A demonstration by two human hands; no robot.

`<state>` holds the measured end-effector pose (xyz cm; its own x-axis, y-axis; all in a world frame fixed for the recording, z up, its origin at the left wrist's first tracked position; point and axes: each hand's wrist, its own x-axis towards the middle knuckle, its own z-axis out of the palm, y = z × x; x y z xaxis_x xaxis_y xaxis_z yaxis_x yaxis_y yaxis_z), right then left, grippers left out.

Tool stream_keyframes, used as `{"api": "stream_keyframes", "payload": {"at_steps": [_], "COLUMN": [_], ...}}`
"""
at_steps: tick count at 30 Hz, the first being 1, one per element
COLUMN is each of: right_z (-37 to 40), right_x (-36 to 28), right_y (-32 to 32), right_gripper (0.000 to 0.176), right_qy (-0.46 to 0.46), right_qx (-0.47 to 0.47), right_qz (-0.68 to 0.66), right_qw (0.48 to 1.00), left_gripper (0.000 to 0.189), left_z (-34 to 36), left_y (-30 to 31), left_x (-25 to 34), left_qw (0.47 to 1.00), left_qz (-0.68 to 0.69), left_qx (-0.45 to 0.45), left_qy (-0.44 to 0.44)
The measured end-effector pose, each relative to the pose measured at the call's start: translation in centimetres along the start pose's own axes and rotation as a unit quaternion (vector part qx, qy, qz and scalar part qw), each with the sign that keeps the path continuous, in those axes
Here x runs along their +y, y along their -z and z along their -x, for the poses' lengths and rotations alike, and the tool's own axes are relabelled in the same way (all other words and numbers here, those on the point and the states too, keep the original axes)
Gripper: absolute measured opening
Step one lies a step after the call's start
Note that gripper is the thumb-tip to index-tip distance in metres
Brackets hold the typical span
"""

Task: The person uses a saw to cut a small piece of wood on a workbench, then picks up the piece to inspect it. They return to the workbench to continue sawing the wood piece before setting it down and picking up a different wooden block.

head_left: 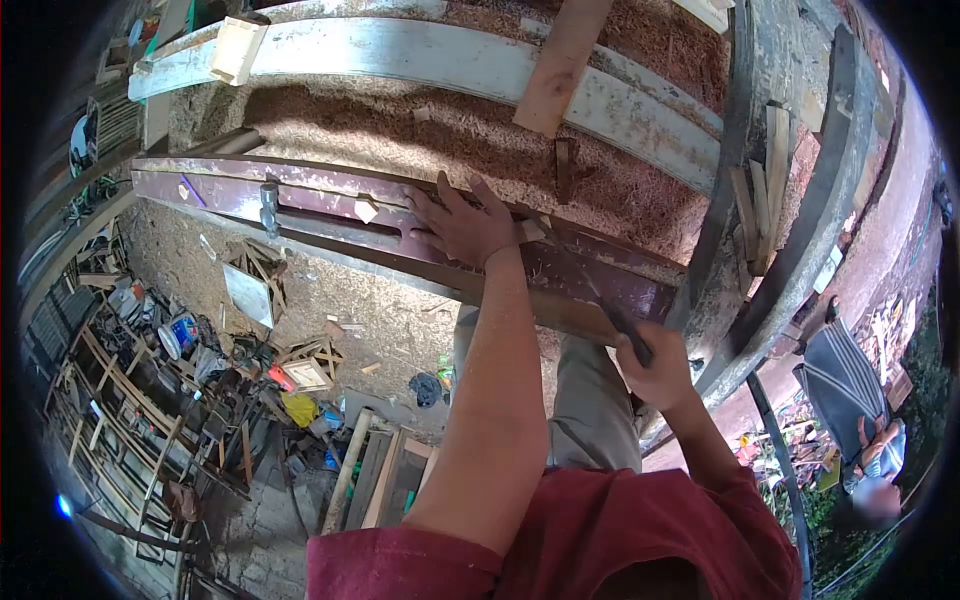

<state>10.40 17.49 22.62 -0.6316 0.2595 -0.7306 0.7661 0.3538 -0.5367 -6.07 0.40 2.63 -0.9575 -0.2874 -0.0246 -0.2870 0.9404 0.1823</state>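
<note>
My left hand (463, 222) lies with spread fingers on a long maroon beam (590, 262), beside a small piece of pale wood (528, 231). My right hand (655, 365) is wrapped round the dark handle (630, 335) of a tool. Its thin blade reaches up and left across the beam toward the small wood piece; the exact kind of tool is hard to tell. A hammer (269, 208) rests on the beam further left, and a small light block (366, 209) sits between it and my left hand.
Beyond the beam are a long whitish board (400, 50) and a brown plank (563, 70) over wood shavings. Curved dark timbers (840, 200) stand at the right. Scrap wood and a white bucket (178, 337) lie lower left. Another person (882, 450) is at far right.
</note>
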Motion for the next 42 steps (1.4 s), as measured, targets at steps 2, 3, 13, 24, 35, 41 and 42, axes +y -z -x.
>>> {"api": "stream_keyframes", "payload": {"at_steps": [2, 3, 13, 24, 35, 41, 42], "right_z": [-0.1, -1.4, -0.9, -3.2, -2.9, 0.4, -0.8], "right_x": [0.2, -0.1, -0.8, 0.0, -0.5, 1.3, 0.8], "right_y": [0.1, -1.0, -0.4, -2.6, -1.8, 0.2, -0.6], "right_gripper": [0.035, 0.034, 0.029, 0.029, 0.027, 0.029, 0.028], "right_qy": [0.014, 0.028, 0.002, 0.035, 0.029, 0.021, 0.042], "right_qx": [0.013, 0.028, 0.016, 0.037, 0.015, -0.001, 0.019], "right_qz": [0.0, 0.023, 0.0, 0.012, 0.034, 0.008, 0.01], "right_qw": [1.0, 0.999, 1.0, 0.999, 0.999, 1.0, 0.999], "left_gripper": [0.058, 0.058, 0.049, 0.051, 0.052, 0.054, 0.054], "left_z": [0.1, 0.0, -0.2, 0.2, 0.1, 0.2, 0.1], "left_y": [-0.1, -0.2, 0.2, 0.3, 0.2, 0.3, 0.3], "left_x": [0.1, 0.3, 0.7, 0.5, 0.4, 0.3, 0.4], "left_qw": [1.0, 1.0, 1.0, 1.0, 0.999, 1.0, 1.0], "left_qz": [-0.008, 0.003, 0.014, 0.016, 0.042, 0.015, 0.021], "left_qx": [0.002, -0.004, 0.015, 0.004, -0.008, 0.001, 0.005], "left_qy": [-0.003, 0.003, 0.001, 0.005, 0.012, 0.004, 0.003]}}
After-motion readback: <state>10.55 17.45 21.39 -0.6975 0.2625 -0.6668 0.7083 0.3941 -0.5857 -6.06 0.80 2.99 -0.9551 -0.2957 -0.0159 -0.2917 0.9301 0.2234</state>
